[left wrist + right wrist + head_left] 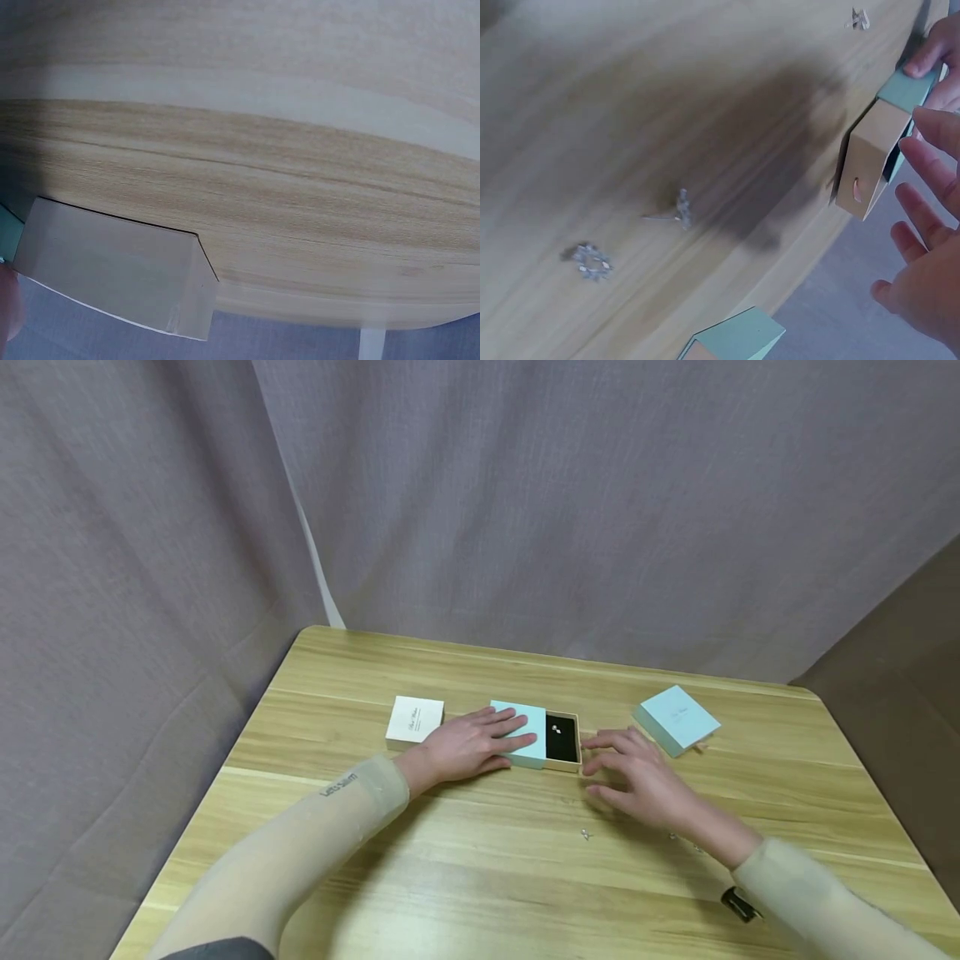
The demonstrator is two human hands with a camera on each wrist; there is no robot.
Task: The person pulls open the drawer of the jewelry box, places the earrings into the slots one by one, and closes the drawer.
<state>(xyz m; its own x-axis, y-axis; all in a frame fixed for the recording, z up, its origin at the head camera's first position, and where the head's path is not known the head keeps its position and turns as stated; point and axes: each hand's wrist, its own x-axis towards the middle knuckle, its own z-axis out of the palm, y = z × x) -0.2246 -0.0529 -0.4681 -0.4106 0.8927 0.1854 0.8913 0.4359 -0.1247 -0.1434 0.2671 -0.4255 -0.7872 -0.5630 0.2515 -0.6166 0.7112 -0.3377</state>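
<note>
My left grip (471,747) is lying flat-fingered on the blue box (535,717), mid-frame; my right grip (639,779) is hovering loose beside the drawer (562,750). Wood-grained tabletop (465,868) is spreading below, grey curtains (540,510) filling the top.

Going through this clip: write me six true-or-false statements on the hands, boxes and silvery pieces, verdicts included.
1. The left hand lies on the middle box. True.
2. The middle box is fully closed. False: its drawer stands partly out.
3. The right hand is beside the drawer. True.
4. The middle box is white. False: it is light blue; the white box is to its left.
5. Silvery pieces lie on the table. True.
6. The drawer is empty. False: a small shiny piece lies on its black lining.
</note>
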